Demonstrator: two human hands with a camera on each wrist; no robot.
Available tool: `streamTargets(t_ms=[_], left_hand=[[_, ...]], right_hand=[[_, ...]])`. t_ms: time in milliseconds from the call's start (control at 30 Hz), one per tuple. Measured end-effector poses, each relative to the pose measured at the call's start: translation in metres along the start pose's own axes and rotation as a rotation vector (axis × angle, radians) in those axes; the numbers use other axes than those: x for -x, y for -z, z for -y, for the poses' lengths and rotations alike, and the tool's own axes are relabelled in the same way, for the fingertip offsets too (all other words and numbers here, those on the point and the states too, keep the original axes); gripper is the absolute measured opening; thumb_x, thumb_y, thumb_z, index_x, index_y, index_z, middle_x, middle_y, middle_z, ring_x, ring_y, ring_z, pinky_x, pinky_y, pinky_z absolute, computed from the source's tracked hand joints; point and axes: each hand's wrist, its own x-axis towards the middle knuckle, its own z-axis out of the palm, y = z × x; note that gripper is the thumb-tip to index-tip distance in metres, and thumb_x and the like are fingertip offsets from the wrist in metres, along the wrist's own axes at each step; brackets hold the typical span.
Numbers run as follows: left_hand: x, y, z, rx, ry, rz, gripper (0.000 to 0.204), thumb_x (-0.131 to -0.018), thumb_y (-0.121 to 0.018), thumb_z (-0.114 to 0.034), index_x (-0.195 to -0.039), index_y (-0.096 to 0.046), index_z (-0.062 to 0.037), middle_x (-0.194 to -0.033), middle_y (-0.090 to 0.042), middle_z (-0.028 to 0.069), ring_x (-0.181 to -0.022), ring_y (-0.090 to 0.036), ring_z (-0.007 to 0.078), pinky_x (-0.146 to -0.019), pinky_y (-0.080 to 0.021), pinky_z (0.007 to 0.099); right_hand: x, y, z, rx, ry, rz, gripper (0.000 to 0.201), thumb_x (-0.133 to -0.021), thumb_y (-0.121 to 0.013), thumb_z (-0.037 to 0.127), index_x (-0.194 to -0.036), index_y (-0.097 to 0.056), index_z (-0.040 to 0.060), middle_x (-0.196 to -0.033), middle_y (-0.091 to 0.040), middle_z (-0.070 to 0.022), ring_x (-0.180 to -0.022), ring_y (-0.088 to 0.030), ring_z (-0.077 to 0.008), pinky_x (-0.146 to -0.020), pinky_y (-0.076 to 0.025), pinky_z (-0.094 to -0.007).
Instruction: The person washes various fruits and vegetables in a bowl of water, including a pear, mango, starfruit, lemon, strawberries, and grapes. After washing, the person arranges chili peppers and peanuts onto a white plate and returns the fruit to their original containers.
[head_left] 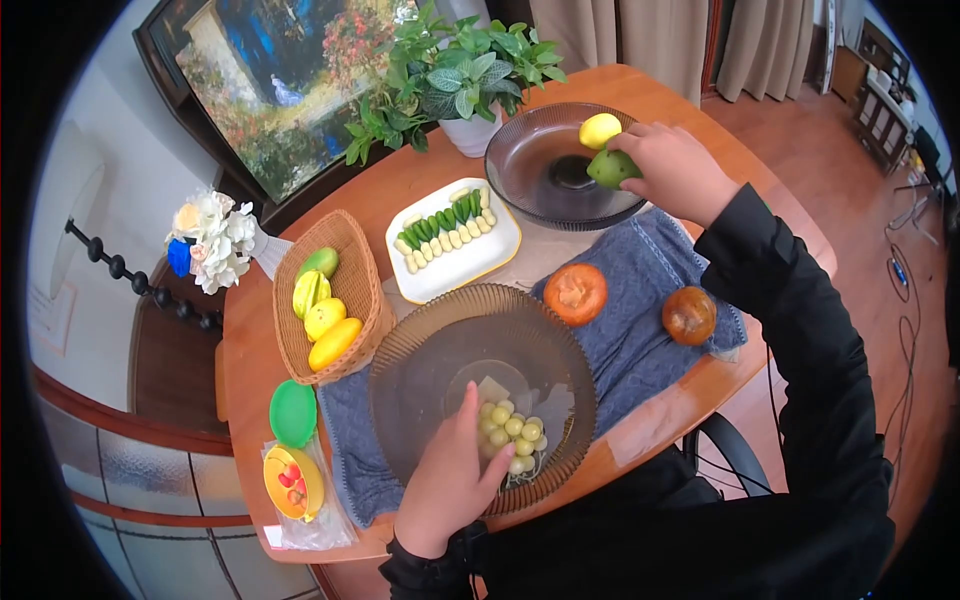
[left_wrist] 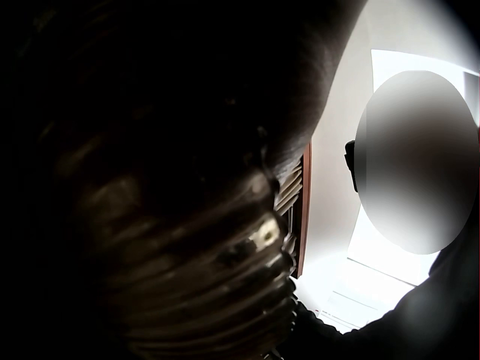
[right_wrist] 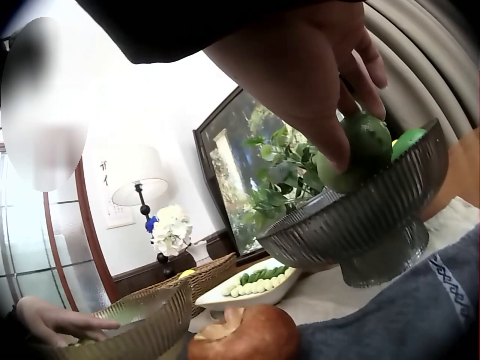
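My right hand point(head_left: 680, 170) grips a green fruit point(head_left: 612, 169) over the far dark glass bowl point(head_left: 520, 185), in which a yellow lemon point(head_left: 600, 130) shows. In the right wrist view, thumb and fingers lie around the green fruit point(right_wrist: 358, 150) at the ribbed bowl's rim. My left hand point(head_left: 450, 478) is over the near brown glass bowl point(head_left: 420, 360), fingers extended and thumb apart, beside pale green grapes point(head_left: 513, 428). Dark ribbed glass point(left_wrist: 202, 285) fills much of the left wrist view, where that hand's fingers are hidden.
A white tray point(head_left: 455, 270) of green and pale pieces, a wicker basket point(head_left: 375, 330) of fruit, and a potted plant point(head_left: 470, 85) stand behind. An orange-red fruit point(head_left: 575, 294) and a brown-red fruit point(head_left: 689, 316) rest on the blue towel point(head_left: 640, 370). A yellow bowl point(head_left: 280, 505) sits left.
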Motion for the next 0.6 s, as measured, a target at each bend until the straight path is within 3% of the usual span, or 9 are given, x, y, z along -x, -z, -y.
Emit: streamTargets(t_ms=[600], left_hand=[[0.000, -0.001, 0.001, 0.012, -0.008, -0.004, 0.091, -0.105, -0.075, -0.027, -0.172, -0.023, 0.0055, -0.153, -0.060, 0.0316, -0.143, -0.059, 0.0466, -0.120, -0.046, 0.0469]], right_hand=[[-0.014, -0.022, -0.013, 0.040, -0.173, 0.209, 0.035, -0.083, -0.082, 0.019, -0.114, -0.075, 0.0035, -0.115, -0.072, -0.0191, -0.111, -0.072, -0.0406, -0.096, -0.058, -0.0514]])
